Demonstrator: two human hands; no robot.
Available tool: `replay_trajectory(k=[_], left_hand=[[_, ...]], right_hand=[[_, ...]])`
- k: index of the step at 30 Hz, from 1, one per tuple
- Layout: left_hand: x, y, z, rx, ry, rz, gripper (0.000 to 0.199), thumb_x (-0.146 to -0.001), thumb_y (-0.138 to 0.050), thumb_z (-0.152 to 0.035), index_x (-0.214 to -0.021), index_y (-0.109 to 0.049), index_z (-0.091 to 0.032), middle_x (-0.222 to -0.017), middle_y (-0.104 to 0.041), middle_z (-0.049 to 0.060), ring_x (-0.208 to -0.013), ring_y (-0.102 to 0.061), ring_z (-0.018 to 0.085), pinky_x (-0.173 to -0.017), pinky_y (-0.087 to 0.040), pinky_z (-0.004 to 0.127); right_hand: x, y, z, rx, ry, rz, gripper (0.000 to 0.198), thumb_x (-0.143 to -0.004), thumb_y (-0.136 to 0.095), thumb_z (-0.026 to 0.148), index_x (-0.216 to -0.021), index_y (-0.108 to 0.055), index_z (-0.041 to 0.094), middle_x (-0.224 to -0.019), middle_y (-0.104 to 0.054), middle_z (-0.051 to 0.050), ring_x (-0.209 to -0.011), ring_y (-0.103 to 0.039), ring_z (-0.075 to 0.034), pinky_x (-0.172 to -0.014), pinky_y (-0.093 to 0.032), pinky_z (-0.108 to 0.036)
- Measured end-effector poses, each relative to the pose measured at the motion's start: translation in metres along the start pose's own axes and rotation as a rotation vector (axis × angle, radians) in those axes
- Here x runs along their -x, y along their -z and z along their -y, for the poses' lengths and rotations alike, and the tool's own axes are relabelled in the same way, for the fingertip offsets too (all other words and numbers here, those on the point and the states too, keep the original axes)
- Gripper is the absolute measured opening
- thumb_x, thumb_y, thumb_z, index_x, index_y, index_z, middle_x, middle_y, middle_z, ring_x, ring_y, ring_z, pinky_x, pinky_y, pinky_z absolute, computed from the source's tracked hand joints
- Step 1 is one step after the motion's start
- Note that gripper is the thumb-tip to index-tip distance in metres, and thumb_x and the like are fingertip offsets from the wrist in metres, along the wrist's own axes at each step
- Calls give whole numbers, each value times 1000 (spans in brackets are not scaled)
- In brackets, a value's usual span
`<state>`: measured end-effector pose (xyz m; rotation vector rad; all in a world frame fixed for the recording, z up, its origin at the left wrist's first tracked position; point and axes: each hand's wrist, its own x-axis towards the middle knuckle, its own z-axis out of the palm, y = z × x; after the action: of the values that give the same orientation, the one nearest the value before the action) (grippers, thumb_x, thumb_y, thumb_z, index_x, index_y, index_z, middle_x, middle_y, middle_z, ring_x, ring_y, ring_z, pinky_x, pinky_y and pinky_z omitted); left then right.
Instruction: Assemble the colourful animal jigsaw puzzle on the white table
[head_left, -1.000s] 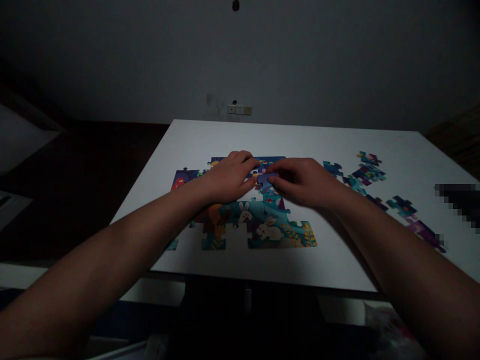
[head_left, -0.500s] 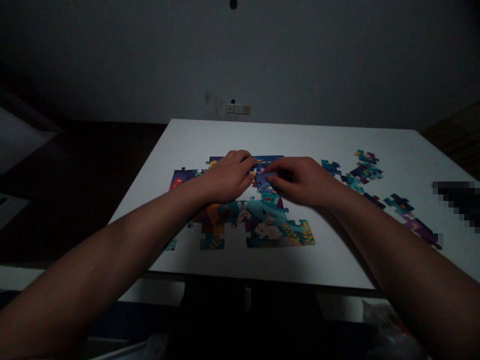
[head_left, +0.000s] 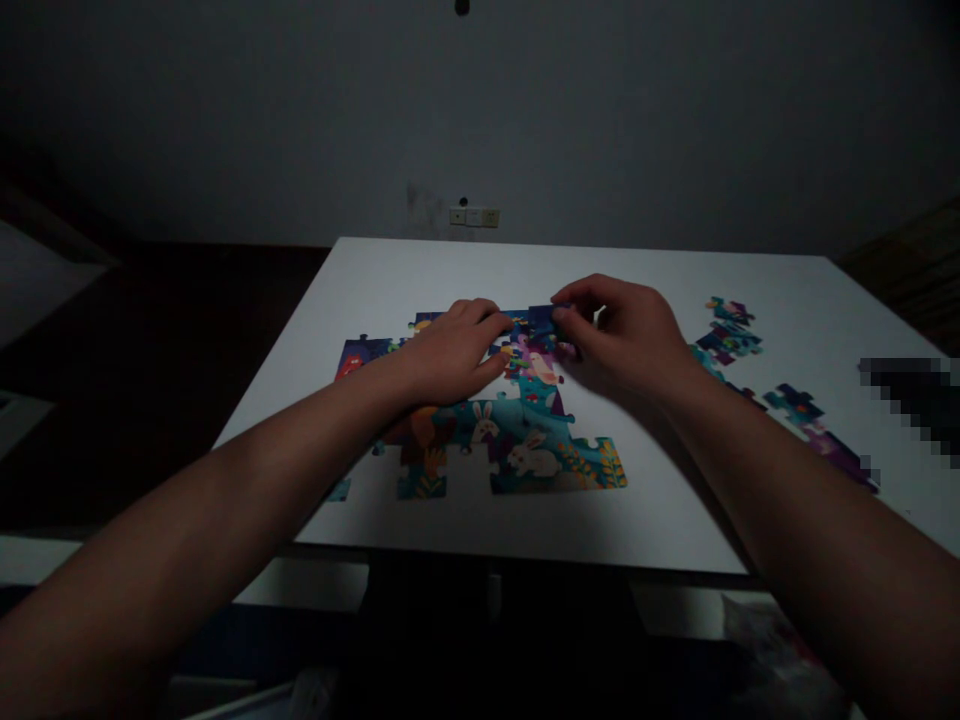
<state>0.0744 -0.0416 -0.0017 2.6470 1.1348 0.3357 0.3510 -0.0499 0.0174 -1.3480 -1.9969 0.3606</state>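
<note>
A flat, dark blue jigsaw piece [head_left: 541, 319], pinched by the right hand [head_left: 622, 325], is at the far right corner of the multicoloured, partly assembled rabbit jigsaw [head_left: 536, 460]. The left hand [head_left: 463, 352], loosely spread, covers the jigsaw's middle. Loose colourful pieces [head_left: 729, 340] lie rightward on the white bench [head_left: 660, 530].

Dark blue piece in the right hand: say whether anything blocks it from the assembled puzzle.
Nothing visible: the right hand holds the piece at the puzzle's far right corner; the left hand lies left of it.

Dim grey wall [head_left: 262, 120], 3 socket plates [head_left: 474, 217], dark floor [head_left: 225, 300], white table [head_left: 420, 275]
</note>
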Motion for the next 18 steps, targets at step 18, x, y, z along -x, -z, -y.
replay_trajectory(k=[18], left_hand=[[-1,-1,1,-6,6,-6,57,-117,-46,-34,-165,-68,-13,-167,-65,24,-157,-59,41,-138,-49,60]], right_hand=[[-1,-1,-2,74,-20,-17,23,-99,-70,33,-105,-90,24,-95,-87,-9,-80,-74,-28,-77,-50,-41]])
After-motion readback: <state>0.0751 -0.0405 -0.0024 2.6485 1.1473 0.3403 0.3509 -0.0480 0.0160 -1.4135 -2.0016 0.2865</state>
